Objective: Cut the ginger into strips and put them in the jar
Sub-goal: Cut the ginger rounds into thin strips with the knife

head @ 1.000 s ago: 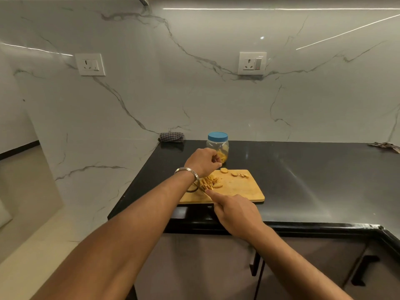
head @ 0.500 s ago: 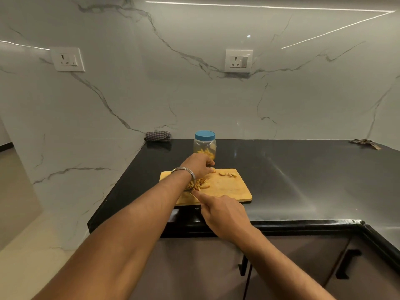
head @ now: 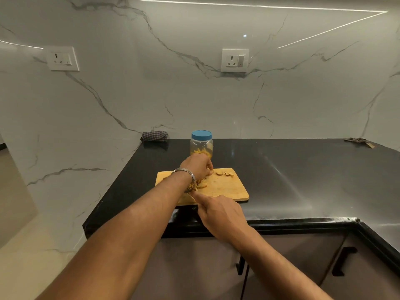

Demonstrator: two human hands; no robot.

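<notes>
Room: white marble-look wall with two sockets is backing a black counter (head: 281,180).
Board: a wooden cutting board (head: 227,189) is lying at the counter's front edge, near its left end.
Left hand (head: 198,165): fingers are curling down onto a ginger slice (head: 208,171), likely steadying it.
Right hand (head: 218,211): forefinger is stretching along a mostly hidden knife, presumably guiding it.
Ginger: cut strips (head: 198,185) are piling beside the wrist; uncut slices (head: 225,173) are waiting by the board's far edge.
Jar (head: 201,144): blue-lidded, standing just behind the board, already holding strips.

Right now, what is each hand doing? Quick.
Left hand: fingers curled on a pale ginger piece on the wooden cutting board.
Right hand: gripping a knife, barely visible, forefinger extended.
</notes>
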